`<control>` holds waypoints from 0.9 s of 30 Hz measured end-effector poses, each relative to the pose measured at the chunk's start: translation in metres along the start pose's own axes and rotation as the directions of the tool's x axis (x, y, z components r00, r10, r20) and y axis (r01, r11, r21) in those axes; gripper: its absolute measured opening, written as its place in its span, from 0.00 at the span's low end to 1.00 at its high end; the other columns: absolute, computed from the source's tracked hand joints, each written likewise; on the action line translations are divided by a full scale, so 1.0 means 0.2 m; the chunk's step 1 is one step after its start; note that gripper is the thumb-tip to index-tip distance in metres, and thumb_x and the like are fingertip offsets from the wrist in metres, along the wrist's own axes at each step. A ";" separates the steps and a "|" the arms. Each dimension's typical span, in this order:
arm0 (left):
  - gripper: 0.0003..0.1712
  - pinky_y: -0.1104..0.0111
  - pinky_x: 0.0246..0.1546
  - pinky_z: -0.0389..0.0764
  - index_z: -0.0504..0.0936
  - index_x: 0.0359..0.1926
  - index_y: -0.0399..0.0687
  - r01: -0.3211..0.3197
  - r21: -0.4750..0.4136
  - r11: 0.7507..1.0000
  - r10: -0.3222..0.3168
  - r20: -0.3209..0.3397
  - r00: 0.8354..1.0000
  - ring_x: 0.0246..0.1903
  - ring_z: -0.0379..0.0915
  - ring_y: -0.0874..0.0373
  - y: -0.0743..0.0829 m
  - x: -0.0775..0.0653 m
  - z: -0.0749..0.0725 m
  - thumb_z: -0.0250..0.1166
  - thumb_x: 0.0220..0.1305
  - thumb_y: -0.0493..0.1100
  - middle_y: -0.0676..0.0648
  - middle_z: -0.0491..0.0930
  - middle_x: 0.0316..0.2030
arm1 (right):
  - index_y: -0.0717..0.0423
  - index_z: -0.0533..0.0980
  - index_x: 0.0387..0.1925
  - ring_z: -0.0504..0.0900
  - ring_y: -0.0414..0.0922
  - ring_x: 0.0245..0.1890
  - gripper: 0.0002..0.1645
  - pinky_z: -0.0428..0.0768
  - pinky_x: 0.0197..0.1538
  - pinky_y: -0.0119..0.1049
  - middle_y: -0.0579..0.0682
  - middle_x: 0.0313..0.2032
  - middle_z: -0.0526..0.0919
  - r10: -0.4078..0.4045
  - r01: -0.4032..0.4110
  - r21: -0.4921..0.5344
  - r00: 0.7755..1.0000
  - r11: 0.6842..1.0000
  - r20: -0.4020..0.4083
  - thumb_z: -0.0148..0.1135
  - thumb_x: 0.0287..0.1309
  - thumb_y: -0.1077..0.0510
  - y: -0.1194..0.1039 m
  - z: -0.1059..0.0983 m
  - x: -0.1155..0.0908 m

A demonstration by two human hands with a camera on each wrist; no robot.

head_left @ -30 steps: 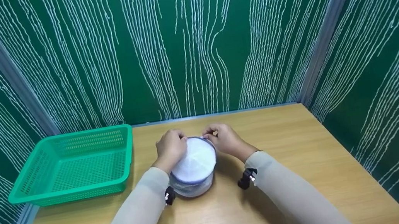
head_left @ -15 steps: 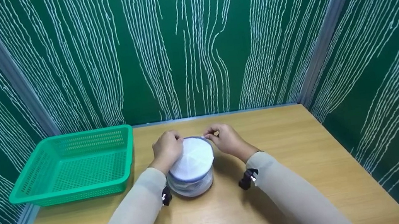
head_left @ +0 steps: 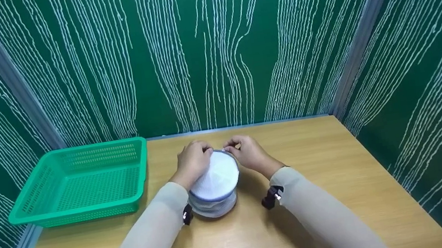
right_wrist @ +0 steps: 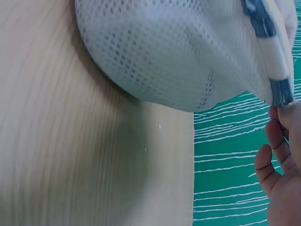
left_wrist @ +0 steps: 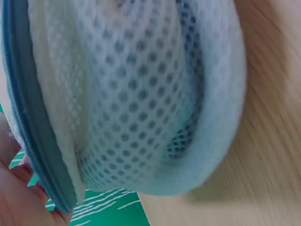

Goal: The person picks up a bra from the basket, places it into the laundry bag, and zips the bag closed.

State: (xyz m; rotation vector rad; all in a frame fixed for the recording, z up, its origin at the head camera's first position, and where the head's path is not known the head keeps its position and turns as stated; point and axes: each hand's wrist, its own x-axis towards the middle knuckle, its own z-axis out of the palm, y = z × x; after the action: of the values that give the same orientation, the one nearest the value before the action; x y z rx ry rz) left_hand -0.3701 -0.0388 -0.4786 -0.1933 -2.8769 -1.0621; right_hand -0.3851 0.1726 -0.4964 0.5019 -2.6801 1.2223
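A round white mesh laundry bag [head_left: 216, 178] with blue-grey trim stands on the table, its white top tilted toward me. In the left wrist view, the mesh wall [left_wrist: 131, 94] sags in folds below the blue-grey band. My left hand [head_left: 194, 162] pinches the far left part of the rim, with its fingertips partly hidden behind the band. At the far right of the rim, my right hand [head_left: 250, 153] pinches the edge between thumb and forefinger. The right wrist view shows that pinch at the end of a blue zip [right_wrist: 281, 89], the other fingers loosely curled.
A green plastic basket [head_left: 141, 187] with slotted walls stands on the left of the wooden table [head_left: 308, 159]. Green panels [head_left: 198, 53] with white wavy lines enclose the back and both sides.
The bag and my left hand shifted slightly left, then came back to the right, closer to my right hand. My right hand has stayed nearly still at the rim.
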 end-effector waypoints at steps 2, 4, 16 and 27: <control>0.11 0.44 0.77 0.72 0.93 0.54 0.56 -0.023 0.005 1.000 0.023 -0.005 1.000 0.64 0.81 0.47 0.02 0.00 0.00 0.65 0.87 0.49 0.50 0.88 0.58 | 0.53 0.89 0.49 0.91 0.49 0.54 0.06 0.92 0.61 0.49 0.52 0.49 0.94 -0.018 0.018 -0.009 1.000 1.000 -0.001 0.69 0.80 0.62 -0.01 0.00 0.01; 0.11 0.44 0.76 0.71 0.94 0.54 0.55 -0.050 0.013 0.999 0.050 -0.006 0.999 0.64 0.80 0.46 0.03 0.00 0.00 0.66 0.86 0.49 0.50 0.88 0.58 | 0.54 0.90 0.50 0.91 0.50 0.54 0.05 0.92 0.61 0.49 0.52 0.49 0.94 -0.033 0.033 -0.014 0.999 0.999 -0.002 0.70 0.80 0.62 -0.02 0.01 0.01; 0.08 0.46 0.74 0.73 0.95 0.50 0.55 -0.078 0.030 0.997 0.079 -0.028 0.996 0.60 0.84 0.47 0.03 0.00 -0.01 0.69 0.83 0.48 0.50 0.90 0.54 | 0.54 0.89 0.47 0.90 0.50 0.55 0.06 0.91 0.62 0.50 0.52 0.49 0.93 -0.024 0.024 0.019 1.000 1.000 0.003 0.68 0.80 0.64 -0.02 0.02 0.00; 0.09 0.47 0.70 0.78 0.93 0.46 0.56 0.003 0.021 1.000 -0.002 -0.032 0.999 0.56 0.85 0.49 -0.03 0.02 0.01 0.68 0.85 0.48 0.51 0.91 0.50 | 0.54 0.88 0.46 0.89 0.50 0.55 0.07 0.91 0.62 0.50 0.53 0.50 0.92 -0.032 0.032 0.004 0.999 0.999 0.003 0.66 0.81 0.65 -0.02 0.04 0.00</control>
State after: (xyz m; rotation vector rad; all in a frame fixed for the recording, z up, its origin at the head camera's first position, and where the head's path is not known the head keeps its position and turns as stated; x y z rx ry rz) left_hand -0.3750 -0.0415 -0.4825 -0.1700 -2.8595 -1.0246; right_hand -0.3834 0.1650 -0.4985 0.5452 -2.6623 1.2191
